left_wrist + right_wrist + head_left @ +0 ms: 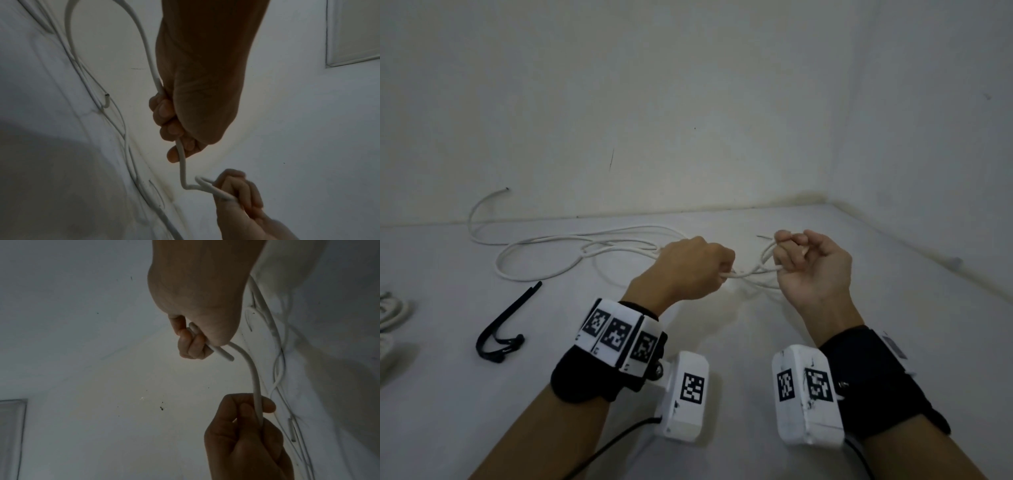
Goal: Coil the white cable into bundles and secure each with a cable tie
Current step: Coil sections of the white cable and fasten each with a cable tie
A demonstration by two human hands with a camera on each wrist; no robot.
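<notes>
I grip the cable (748, 272) in both fists above the floor (722, 342): my left hand (693, 270) closes round the running length to feed it, my right hand (811, 267) curls round the cut end, folded back into what looks like the first small loop of a coil. A short span bridges the two hands, held close together. The rest of the cable trails slack across the floor behind and left of my left hand. A black tie (506, 325) waits on the floor, well apart to my left, apparently for once the bundle is wound.
</notes>
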